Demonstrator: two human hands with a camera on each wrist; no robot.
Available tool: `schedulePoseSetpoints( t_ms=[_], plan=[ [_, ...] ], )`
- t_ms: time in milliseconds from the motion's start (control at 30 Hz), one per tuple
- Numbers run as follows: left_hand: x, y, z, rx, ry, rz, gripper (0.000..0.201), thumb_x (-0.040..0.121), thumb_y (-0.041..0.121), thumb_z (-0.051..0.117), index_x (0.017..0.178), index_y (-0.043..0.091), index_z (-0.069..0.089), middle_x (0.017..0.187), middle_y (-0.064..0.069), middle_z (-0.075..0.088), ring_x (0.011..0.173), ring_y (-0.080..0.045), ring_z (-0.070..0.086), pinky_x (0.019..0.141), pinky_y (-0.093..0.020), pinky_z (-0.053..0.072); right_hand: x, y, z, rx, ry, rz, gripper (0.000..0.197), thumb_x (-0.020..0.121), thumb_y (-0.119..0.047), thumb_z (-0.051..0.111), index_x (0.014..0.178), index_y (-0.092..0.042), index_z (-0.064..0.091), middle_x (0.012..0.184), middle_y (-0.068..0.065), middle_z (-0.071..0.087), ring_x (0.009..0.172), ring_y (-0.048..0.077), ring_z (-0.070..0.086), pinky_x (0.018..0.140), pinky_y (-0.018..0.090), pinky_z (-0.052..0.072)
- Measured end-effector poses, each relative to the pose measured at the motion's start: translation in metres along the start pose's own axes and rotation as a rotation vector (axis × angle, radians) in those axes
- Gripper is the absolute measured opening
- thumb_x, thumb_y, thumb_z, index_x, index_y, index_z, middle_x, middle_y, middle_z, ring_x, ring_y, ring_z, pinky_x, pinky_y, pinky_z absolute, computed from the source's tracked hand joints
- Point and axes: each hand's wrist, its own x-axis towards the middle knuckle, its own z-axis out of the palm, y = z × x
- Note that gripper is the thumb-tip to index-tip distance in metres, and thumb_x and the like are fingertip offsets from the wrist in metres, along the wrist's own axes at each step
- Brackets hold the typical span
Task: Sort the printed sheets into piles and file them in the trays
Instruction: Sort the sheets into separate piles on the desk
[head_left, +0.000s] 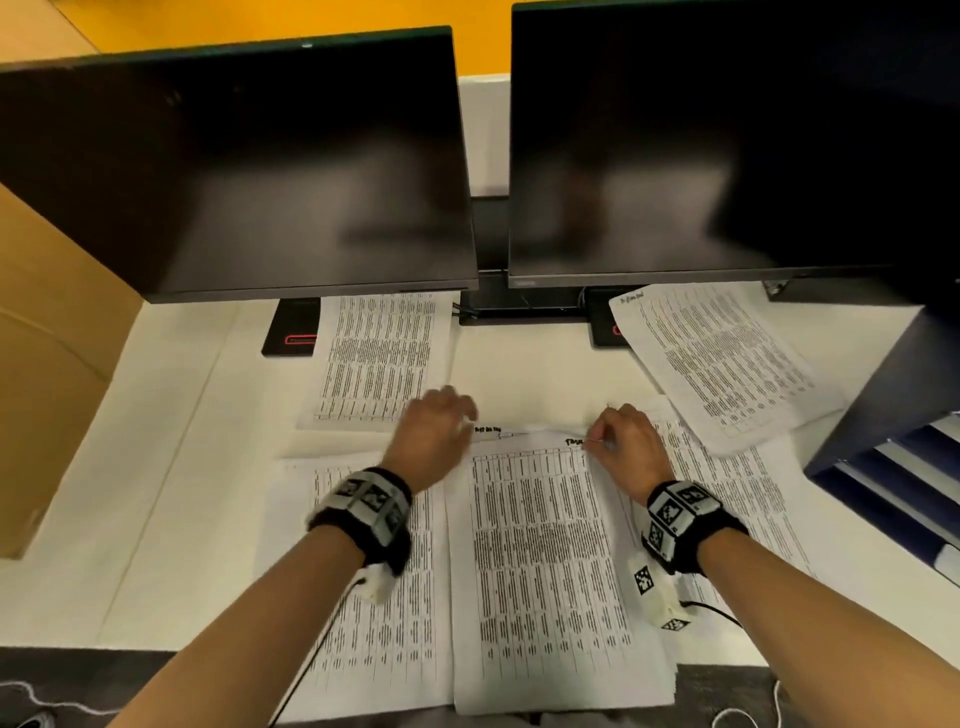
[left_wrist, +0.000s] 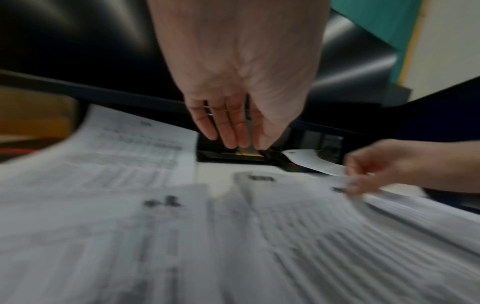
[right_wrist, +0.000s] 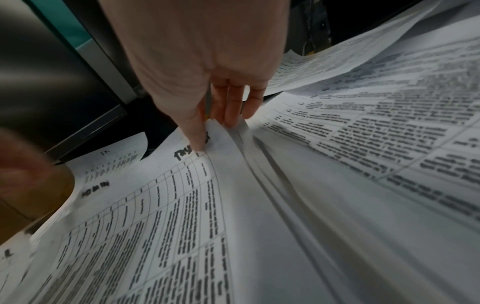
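Observation:
Several piles of printed sheets lie on the white desk (head_left: 166, 467). The middle pile (head_left: 545, 571) sits in front of me, with handwritten marks at its top edge. My right hand (head_left: 618, 441) pinches the top right corner of this pile's upper sheet (right_wrist: 182, 205), thumb on top and fingers under the lifted edge. My left hand (head_left: 441, 421) hovers blurred above the pile's top left corner, fingers straight (left_wrist: 228, 127) and holding nothing. Other piles lie at the left (head_left: 374, 597), far left (head_left: 379, 358), right (head_left: 737, 493) and far right (head_left: 722, 364).
Two dark monitors (head_left: 249, 171) (head_left: 727, 145) stand across the back of the desk, their stands behind the far piles. A brown cardboard box (head_left: 47, 364) stands at the left. A dark blue tray unit (head_left: 893, 441) with stacked shelves sits at the right edge.

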Motion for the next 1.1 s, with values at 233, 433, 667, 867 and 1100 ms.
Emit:
schedulePoseSetpoints(
  t_ms=[233,433,667,867,1100],
  plan=[
    [0.031,0.034,0.047,0.012,-0.245,0.120,0.025,0.092,0.028,0.051,0.113,0.016,0.055,0.109,-0.004,0.057,0.103,-0.023,0.049,0.086,-0.034,0.034,-0.004,0.000,-0.009,-0.006,-0.027,-0.074,0.006,0.086,-0.012,0.062,0.085,-0.009,0.068,0.086,0.007,0.068,0.079,0.022,0.061,0.073,0.034,0.049],
    [0.041,0.033,0.039,-0.273,-0.285,-0.017,0.028,0.098,0.035,0.039,0.101,0.014,0.057,0.091,0.002,0.066,0.079,-0.019,0.059,0.077,-0.032,0.044,-0.014,0.006,-0.017,-0.035,-0.038,-0.126,0.010,0.089,-0.009,0.056,0.099,-0.010,0.056,0.086,0.007,0.070,0.074,0.024,0.065,0.067,0.033,0.053],
    [0.050,0.029,0.031,-0.417,-0.426,-0.084,0.021,0.077,0.019,0.073,0.095,0.013,0.063,0.082,0.003,0.061,0.071,-0.009,0.054,0.067,-0.020,0.043,-0.033,0.018,-0.014,-0.178,0.065,-0.211,0.007,0.076,-0.016,0.073,0.079,-0.018,0.067,0.110,0.011,0.052,0.103,0.026,0.051,0.084,0.038,0.045],
    [0.046,0.041,0.030,-0.240,-0.328,-0.016,0.014,0.078,0.012,0.072,0.089,0.013,0.063,0.082,-0.001,0.064,0.076,-0.016,0.060,0.074,-0.028,0.051,-0.035,0.022,-0.011,-0.117,0.056,-0.167,0.008,0.077,-0.015,0.071,0.079,-0.019,0.064,0.107,0.004,0.049,0.102,0.022,0.048,0.086,0.030,0.035],
    [0.036,0.041,0.031,-0.201,-0.281,0.141,0.003,0.088,0.008,0.058,0.091,0.010,0.058,0.085,-0.005,0.067,0.077,-0.020,0.061,0.073,-0.031,0.051,-0.034,0.026,-0.008,-0.042,0.047,-0.143,0.012,0.078,-0.009,0.069,0.078,-0.019,0.062,0.101,-0.004,0.053,0.091,0.016,0.058,0.090,0.040,0.046]
  ],
)
